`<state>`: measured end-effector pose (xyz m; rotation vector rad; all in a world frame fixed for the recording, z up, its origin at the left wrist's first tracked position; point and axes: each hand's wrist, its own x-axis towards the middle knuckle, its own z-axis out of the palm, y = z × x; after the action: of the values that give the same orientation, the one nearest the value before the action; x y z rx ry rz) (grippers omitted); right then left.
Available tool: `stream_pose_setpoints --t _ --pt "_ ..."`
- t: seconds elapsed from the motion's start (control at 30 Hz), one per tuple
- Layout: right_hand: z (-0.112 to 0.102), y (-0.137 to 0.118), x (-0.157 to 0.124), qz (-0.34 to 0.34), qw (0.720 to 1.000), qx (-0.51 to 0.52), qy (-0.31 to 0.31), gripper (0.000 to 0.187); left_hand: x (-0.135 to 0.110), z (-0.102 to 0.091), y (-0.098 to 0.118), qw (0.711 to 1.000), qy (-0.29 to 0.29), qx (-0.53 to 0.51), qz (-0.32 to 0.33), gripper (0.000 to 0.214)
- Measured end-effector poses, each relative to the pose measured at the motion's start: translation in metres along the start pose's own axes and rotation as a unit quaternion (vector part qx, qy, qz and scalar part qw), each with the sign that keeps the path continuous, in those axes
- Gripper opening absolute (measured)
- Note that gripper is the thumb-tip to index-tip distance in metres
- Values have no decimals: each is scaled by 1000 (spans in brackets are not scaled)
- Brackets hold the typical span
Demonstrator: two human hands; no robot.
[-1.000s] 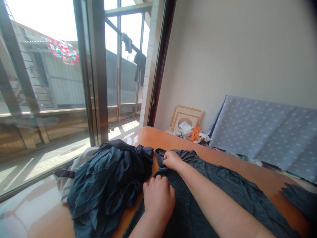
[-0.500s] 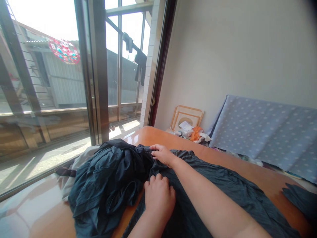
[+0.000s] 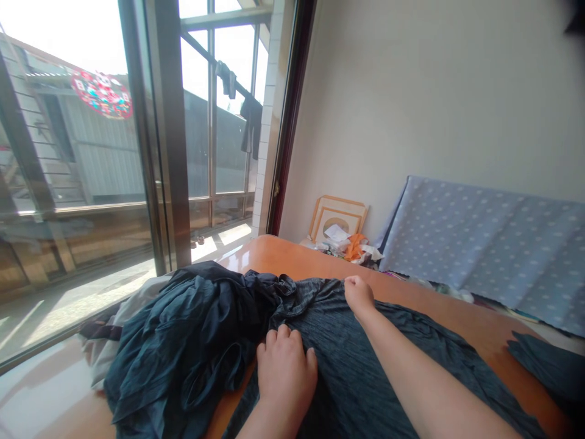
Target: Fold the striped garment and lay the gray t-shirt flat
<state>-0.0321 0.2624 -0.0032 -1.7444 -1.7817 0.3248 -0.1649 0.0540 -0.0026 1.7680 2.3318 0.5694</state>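
A dark grey heathered shirt (image 3: 338, 341) lies spread over the glossy orange-brown table (image 3: 269, 247). My left hand (image 3: 287, 363) is on its near side, fingers curled down into the cloth and the fingertips hidden. Farther off, my right hand (image 3: 359, 296) is closed at the shirt's far edge, apparently pinching the fabric there. Against the shirt's left end rests a crumpled pile of dark clothes (image 3: 178, 347), and the shirt's bunched end touches it.
Pale grey cloth (image 3: 105, 360) pokes out behind the pile, beside the window (image 3: 77, 183). A dark folded garment (image 3: 548, 366) lies at the table's right. Wooden frames (image 3: 338, 216), an orange cloth (image 3: 355, 247) and a dotted blue-grey cover (image 3: 484, 244) stand along the wall.
My right hand has moved right along the shirt's far edge, away from the bunched end, and its fingers have closed. The shirt there looks flatter. My left hand stays nearly in place.
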Motion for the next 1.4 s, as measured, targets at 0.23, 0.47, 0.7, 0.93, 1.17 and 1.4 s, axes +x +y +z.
stream_pose_setpoints --t 0.23,0.47,0.7,0.93,1.17,1.4 --pt "24 4 13 -23 998 -19 -56 24 0 -1 2 1000 0 17 2 31" --pt "61 -11 39 -13 995 9 -97 30 3 6 -2 1000 -3 18 7 30" --pt "80 -18 54 30 971 187 -144 14 2 9 -1 1000 7 14 7 29" --pt "81 -20 41 33 896 397 -198 38 1 11 -1 1000 13 18 12 29" --pt "56 5 8 16 901 397 -174 37 2 9 0 999 10 31 12 31" --pt "-5 56 -49 -35 954 278 -104 42 3 10 0 999 7 45 18 37"
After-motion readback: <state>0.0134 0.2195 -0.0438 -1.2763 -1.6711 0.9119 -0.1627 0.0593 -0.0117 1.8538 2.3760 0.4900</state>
